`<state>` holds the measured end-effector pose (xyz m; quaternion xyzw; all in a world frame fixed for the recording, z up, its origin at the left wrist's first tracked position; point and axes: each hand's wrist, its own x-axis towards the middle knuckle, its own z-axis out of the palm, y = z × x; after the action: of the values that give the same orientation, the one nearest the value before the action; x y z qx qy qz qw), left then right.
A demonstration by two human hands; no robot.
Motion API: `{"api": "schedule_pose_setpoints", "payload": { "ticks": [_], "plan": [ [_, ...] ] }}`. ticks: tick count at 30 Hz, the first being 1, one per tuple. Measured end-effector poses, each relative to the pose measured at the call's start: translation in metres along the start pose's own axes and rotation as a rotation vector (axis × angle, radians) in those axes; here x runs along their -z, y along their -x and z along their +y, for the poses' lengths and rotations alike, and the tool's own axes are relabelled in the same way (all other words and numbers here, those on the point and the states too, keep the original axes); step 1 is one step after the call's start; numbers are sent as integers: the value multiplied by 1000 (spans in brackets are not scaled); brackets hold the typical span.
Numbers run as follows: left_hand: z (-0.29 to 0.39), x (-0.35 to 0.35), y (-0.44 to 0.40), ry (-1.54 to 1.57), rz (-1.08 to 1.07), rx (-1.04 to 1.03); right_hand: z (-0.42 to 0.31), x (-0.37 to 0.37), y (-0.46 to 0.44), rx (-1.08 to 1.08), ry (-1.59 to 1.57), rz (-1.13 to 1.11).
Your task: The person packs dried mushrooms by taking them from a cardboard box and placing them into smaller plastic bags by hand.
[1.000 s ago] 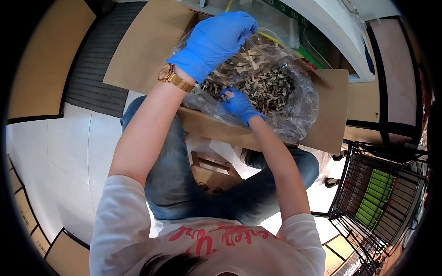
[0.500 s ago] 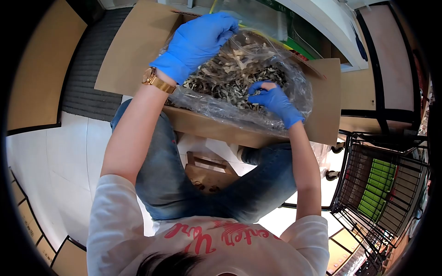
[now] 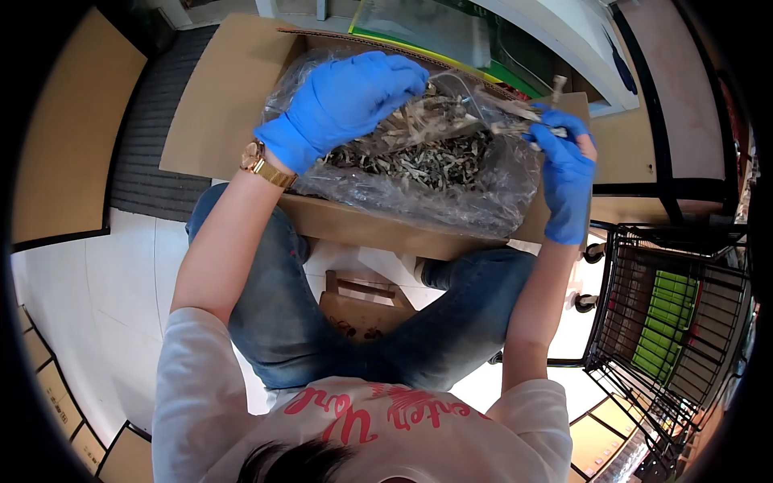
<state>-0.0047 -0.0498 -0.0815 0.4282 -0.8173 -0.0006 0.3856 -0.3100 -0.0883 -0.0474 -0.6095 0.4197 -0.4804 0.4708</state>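
An open cardboard box lined with a large clear plastic liner stands in front of my knees. Dark and pale curled dried strips fill the liner; their exact kind is unclear. My left hand, in a blue glove, is closed at the edge of a smaller clear plastic bag over the box. Lighter dried pieces show through this bag. My gloved right hand is raised over the box's right side, its fingers closed on a few long pale dried strips.
A wooden stool stands between my legs. To the right is a black wire cart with a green crate. A white shelf edge and a green package lie beyond the box. A dark ribbed mat is at left.
My right hand has risen from the dried strips and moved right and away from me, carrying a few strips. My left hand has shifted slightly toward me, still at the small bag.
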Motion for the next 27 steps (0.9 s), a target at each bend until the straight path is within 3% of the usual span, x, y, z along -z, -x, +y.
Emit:
{"api": "schedule_pose_setpoints", "payload": {
  "ticks": [3, 5, 8, 12, 15, 17, 21, 23, 27],
  "plan": [
    [14, -5, -2, -14, -58, -48, 3, -32, 6, -11, 42, -13],
    [20, -7, -3, -11, -132, -64, 7, -46, 6, 145, 203, -164],
    [21, -8, 0, -6, -145, -35, 19, -59, 8, 191, 212, -280],
    [15, -5, 0, -62, -104, -69, 15, -68, 14, 165, 305, -344],
    [8, -5, 2, -11, -70, -47, 22, -58, 10, 326, 350, -404],
    [6, -3, 1, -10, -39, -35, 11, -53, 8, 291, 354, -551],
    [-11, 0, 2, -7, 67, 42, 10, -39, -3, 348, 301, -330],
    [-25, 5, 4, 34, 84, 295, 36, -15, -16, 223, 216, -156],
    [-38, 7, 8, -63, 215, 350, 112, -6, -34, 90, 528, -345]
  ]
}}
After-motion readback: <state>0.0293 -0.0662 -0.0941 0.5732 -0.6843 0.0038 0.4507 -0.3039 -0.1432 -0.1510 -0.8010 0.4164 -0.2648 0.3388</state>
